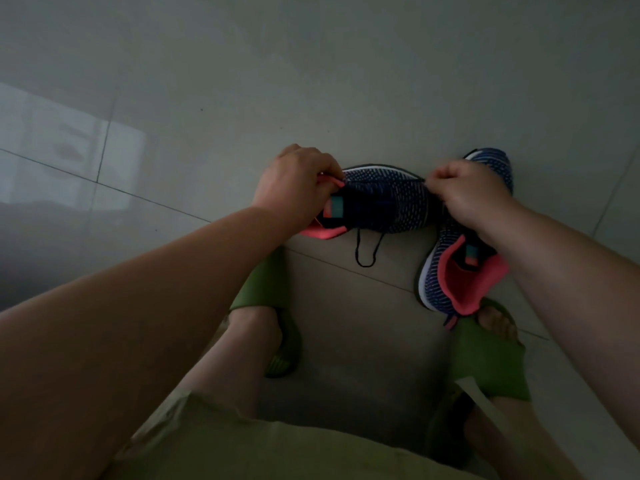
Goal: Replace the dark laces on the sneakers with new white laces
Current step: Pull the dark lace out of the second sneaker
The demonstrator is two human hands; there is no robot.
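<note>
A navy knit sneaker with a coral lining (384,202) is held above the floor, lying sideways between my hands. My left hand (294,185) grips its heel end at the coral collar. My right hand (464,192) pinches something thin and dark at the toe side, apparently the dark lace. A loop of dark lace (369,252) hangs below the shoe. The second sneaker (457,271) lies on the floor under my right forearm, opening towards me. No white lace is clearly in view.
Grey tiled floor (311,81) spreads all around. My feet in green slippers (273,292) (485,355) stand close below the shoes. A pale strip (476,396) lies by the right slipper. My green shorts fill the bottom edge.
</note>
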